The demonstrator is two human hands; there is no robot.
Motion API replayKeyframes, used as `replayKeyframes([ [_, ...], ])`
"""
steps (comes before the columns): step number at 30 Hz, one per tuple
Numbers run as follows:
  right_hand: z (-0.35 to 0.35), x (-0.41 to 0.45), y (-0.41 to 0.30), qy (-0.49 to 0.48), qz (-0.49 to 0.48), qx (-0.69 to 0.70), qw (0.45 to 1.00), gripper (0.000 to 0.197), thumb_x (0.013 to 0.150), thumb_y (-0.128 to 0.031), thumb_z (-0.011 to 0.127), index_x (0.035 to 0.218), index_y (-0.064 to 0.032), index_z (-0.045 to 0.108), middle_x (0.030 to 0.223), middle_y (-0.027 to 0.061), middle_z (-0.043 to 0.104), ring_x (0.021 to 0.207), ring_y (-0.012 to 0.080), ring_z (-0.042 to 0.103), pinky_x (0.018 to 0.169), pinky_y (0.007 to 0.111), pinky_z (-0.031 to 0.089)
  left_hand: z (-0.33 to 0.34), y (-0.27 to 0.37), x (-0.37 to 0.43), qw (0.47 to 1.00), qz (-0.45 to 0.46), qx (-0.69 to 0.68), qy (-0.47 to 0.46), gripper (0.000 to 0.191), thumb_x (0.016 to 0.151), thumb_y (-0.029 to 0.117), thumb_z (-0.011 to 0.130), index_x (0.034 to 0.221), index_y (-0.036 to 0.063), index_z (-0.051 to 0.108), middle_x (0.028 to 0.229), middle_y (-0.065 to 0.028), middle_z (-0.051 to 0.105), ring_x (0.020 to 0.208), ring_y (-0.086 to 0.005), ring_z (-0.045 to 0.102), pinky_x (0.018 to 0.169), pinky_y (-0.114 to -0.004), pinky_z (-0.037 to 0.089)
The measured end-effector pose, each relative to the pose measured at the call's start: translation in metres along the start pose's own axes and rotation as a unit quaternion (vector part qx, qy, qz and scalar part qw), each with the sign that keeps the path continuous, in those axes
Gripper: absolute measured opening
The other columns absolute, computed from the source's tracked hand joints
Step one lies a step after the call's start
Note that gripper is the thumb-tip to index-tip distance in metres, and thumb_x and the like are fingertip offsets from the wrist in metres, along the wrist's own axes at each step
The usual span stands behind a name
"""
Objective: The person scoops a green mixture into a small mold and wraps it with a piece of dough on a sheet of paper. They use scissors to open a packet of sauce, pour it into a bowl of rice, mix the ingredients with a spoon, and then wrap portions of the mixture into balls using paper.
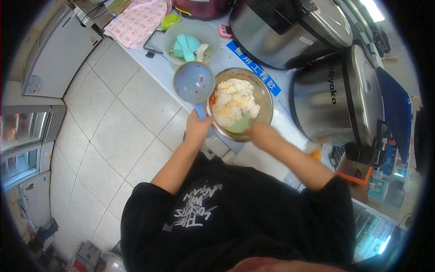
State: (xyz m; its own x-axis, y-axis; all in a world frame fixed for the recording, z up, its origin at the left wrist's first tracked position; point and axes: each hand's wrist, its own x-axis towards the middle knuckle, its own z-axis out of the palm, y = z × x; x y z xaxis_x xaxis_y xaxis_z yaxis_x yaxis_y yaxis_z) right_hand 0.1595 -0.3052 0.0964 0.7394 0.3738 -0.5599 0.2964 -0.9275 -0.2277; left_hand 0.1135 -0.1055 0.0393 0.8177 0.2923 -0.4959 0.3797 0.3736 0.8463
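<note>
In front of me stands a stainless steel bowl (pixel 265 102) with a mound of white rice (pixel 238 97) in it. Orange-red sauce or seasoning (pixel 213 99) shows along the rice's left side. My left hand (pixel 198 127) grips the blue handle of a small round pan (pixel 193 81), tilted beside the bowl's left rim. Red scraps stick to the pan's pale blue inside. My right hand (pixel 261 134), slightly blurred, holds a pale green rice paddle (pixel 239 125), its blade against the rice at the near side of the bowl. The fingers hide the paddle's handle.
Behind the pan, a translucent bowl (pixel 166 44) holds turquoise and white scoops in liquid. Two large steel rice cookers (pixel 292 44) (pixel 319 98) line the right side. Patterned pink-and-white paper (pixel 136 25) lies at the far left table edge. Tiled floor (pixel 119 108) extends left.
</note>
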Motion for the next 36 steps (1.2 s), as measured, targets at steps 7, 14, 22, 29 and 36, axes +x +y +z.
replayKeyframes([
  [7, -0.029, 0.024, 0.019, -0.247, 0.199, 0.556, 0.768, 0.039, 0.09, -0.036, 0.049, 0.086, 0.0013, 0.058, 0.054, 0.0046, 0.048, 0.038, 0.0127, 0.039, 0.038, 0.026, 0.033, -0.008, -0.054, -0.044, 1.0, 0.017, 0.006, 0.026, 0.022, 0.075, -0.003, 0.056, 0.093, -0.0023, 0.044, 0.091, -0.0122, 0.052, 0.076, -0.0191, 0.058, 0.065, -0.032, 0.053],
  [14, -0.082, -0.031, 0.006, -0.03, 0.085, 0.185, 0.979, 0.036, 0.091, -0.033, 0.045, 0.081, 0.0001, 0.057, 0.054, 0.0071, 0.051, 0.042, 0.0181, 0.048, 0.04, 0.031, 0.039, -0.027, -0.041, -0.06, 0.999, -0.028, -0.01, 0.034, 0.022, 0.078, 0.001, 0.057, 0.097, -0.0022, 0.045, 0.093, -0.0107, 0.054, 0.078, -0.0179, 0.058, 0.068, -0.031, 0.053],
  [22, 0.041, 0.031, -0.027, -0.036, 0.125, 0.025, 0.991, 0.033, 0.091, -0.029, 0.043, 0.091, -0.0036, 0.063, 0.087, 0.0181, 0.063, 0.084, 0.0318, 0.062, 0.074, 0.041, 0.048, -0.015, -0.06, -0.039, 0.993, 0.047, 0.078, 0.074, 0.028, 0.069, 0.012, 0.064, 0.09, 0.0003, 0.051, 0.079, -0.0085, 0.057, 0.073, -0.0177, 0.055, 0.07, -0.03, 0.044],
  [29, -0.07, -0.025, -0.032, -0.114, 0.047, -0.094, 0.988, 0.041, 0.092, -0.032, 0.039, 0.083, -0.0005, 0.062, 0.087, 0.022, 0.062, 0.078, 0.0362, 0.061, 0.07, 0.046, 0.047, -0.016, -0.072, -0.04, 0.996, 0.028, 0.055, 0.068, 0.021, 0.071, 0.002, 0.058, 0.089, 0.0019, 0.046, 0.077, -0.0054, 0.051, 0.066, -0.0162, 0.054, 0.06, -0.029, 0.046],
  [36, 0.034, 0.004, -0.029, -0.034, 0.092, -0.068, 0.993, 0.03, 0.089, -0.025, 0.046, 0.087, -0.0015, 0.065, 0.086, 0.0168, 0.064, 0.081, 0.0319, 0.063, 0.069, 0.041, 0.049, -0.007, -0.061, -0.03, 0.996, 0.012, -0.046, 0.074, 0.024, 0.069, 0.001, 0.059, 0.089, 0.0026, 0.046, 0.074, -0.0056, 0.051, 0.064, -0.0157, 0.053, 0.057, -0.029, 0.046],
])
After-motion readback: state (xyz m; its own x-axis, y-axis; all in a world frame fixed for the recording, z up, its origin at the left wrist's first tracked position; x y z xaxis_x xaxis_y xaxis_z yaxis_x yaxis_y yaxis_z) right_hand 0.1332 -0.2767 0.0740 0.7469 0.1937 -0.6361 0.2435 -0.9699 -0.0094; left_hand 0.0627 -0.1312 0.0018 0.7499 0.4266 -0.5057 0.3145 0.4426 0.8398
